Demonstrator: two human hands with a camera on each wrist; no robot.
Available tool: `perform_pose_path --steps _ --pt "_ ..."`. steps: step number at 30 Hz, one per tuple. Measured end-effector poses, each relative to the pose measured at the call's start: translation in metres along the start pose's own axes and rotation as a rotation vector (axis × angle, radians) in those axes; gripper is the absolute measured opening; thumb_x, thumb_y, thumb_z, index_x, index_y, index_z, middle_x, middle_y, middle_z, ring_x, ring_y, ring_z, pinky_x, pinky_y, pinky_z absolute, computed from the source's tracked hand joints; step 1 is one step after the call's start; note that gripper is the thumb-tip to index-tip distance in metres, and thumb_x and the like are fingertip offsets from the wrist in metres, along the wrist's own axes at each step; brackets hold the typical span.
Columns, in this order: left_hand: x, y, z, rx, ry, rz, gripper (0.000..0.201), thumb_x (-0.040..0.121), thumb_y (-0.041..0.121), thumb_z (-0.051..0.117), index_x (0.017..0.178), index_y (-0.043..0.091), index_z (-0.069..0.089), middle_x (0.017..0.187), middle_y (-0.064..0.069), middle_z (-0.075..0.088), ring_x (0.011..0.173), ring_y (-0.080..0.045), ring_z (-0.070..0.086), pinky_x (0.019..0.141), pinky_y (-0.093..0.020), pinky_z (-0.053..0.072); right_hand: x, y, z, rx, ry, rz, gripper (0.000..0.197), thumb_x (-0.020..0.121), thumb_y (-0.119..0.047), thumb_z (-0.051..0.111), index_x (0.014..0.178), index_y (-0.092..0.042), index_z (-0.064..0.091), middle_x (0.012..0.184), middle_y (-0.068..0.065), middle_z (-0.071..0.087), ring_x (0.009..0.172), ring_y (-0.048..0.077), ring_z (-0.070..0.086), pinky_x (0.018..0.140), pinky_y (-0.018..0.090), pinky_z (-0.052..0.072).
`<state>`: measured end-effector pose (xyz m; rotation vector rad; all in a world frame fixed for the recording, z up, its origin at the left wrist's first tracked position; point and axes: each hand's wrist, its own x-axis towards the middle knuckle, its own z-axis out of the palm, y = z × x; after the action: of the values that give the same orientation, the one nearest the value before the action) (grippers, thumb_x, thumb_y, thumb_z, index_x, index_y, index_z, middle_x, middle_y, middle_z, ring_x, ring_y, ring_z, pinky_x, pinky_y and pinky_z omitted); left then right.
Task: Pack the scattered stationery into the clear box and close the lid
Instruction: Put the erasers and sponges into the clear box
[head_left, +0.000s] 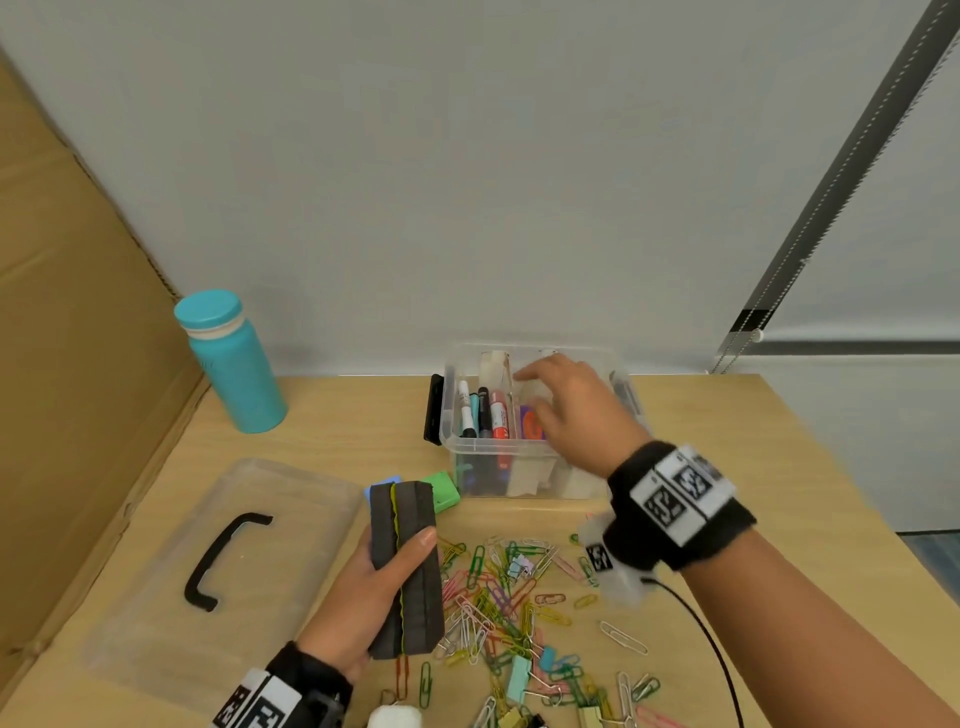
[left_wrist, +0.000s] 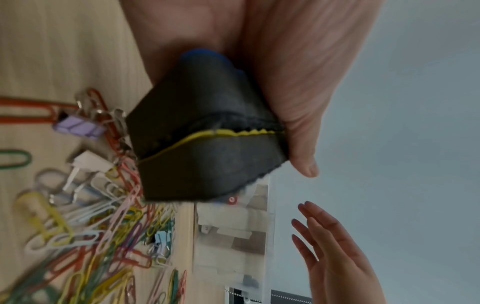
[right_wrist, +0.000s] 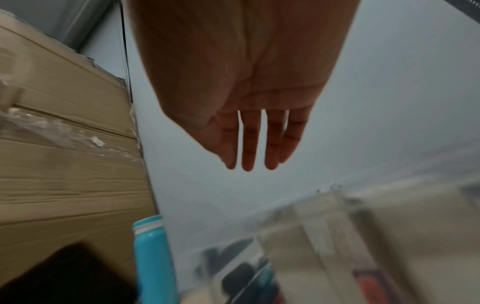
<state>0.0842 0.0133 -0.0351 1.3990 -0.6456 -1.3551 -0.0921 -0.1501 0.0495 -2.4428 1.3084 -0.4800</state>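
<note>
Left hand (head_left: 358, 597) is gripping the dark grey felt block with a yellow seam (head_left: 405, 566), fingers wrapped round it, above the wooden table (head_left: 779, 493). Right hand (head_left: 576, 410) is hovering over the clear plastic box (head_left: 498, 467), fingers straight, holding nothing. Coloured paper clips (head_left: 519, 597) are lying scattered beside the clear lid with a black handle (head_left: 223, 561).

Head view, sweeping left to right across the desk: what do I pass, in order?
Cardboard panel → teal bottle → clear lid with its black handle → left hand gripping the grey eraser → clear box holding markers → right hand, open, over the box.
</note>
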Motion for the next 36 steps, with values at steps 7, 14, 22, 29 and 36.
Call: perform_pose_path --steps 7,14,22,29,36 --pt "0.008 0.004 0.016 0.208 -0.086 0.194 0.075 0.062 0.048 0.083 0.125 0.030 0.047 0.115 0.001 0.065 0.101 -0.010 0.066 0.076 -0.022 0.053 -0.056 -0.027 0.030 0.591 -0.439 0.106 0.044 0.093 -0.047 0.049 0.128 -0.020 0.048 0.118 -0.004 0.059 0.092 0.017 0.067 0.081 0.036 0.058" --pt "0.010 0.016 0.021 0.321 -0.174 0.382 0.100 0.052 0.038 0.088 0.135 0.034 0.033 0.123 0.010 0.058 0.108 -0.006 0.063 0.087 -0.027 0.054 -0.052 -0.028 0.017 0.956 -0.644 0.239 0.044 0.091 -0.026 0.061 0.131 -0.019 0.044 0.120 0.009 0.065 0.094 0.025 0.070 0.083 0.037 0.058" --pt "0.013 0.014 -0.004 0.275 0.031 0.361 0.078 0.054 0.061 0.073 0.119 0.025 0.050 0.098 0.000 0.062 0.072 0.004 0.058 0.072 -0.022 0.045 -0.007 -0.011 -0.061 0.418 0.037 0.019 0.033 0.093 -0.006 0.052 0.123 -0.016 0.042 0.111 0.004 0.054 0.093 0.018 0.058 0.075 0.018 0.051" --pt "0.017 -0.001 0.000 0.289 0.047 0.336 0.046 0.080 0.027 0.069 0.119 0.014 0.049 0.089 0.002 0.058 0.066 0.008 0.054 0.066 -0.009 0.045 0.040 -0.013 -0.033 -0.198 -0.069 0.128 0.041 0.085 0.001 0.047 0.122 -0.009 0.036 0.120 0.016 0.039 0.101 0.031 0.047 0.080 0.036 0.042" --pt "0.017 0.000 -0.002 0.310 0.057 0.327 0.044 0.083 0.024 0.067 0.122 0.016 0.048 0.093 0.002 0.057 0.069 0.010 0.055 0.068 -0.014 0.046 0.049 -0.023 -0.034 -0.351 -0.163 0.173 0.040 0.088 -0.003 0.050 0.125 -0.010 0.035 0.122 0.016 0.040 0.104 0.034 0.053 0.079 0.038 0.046"
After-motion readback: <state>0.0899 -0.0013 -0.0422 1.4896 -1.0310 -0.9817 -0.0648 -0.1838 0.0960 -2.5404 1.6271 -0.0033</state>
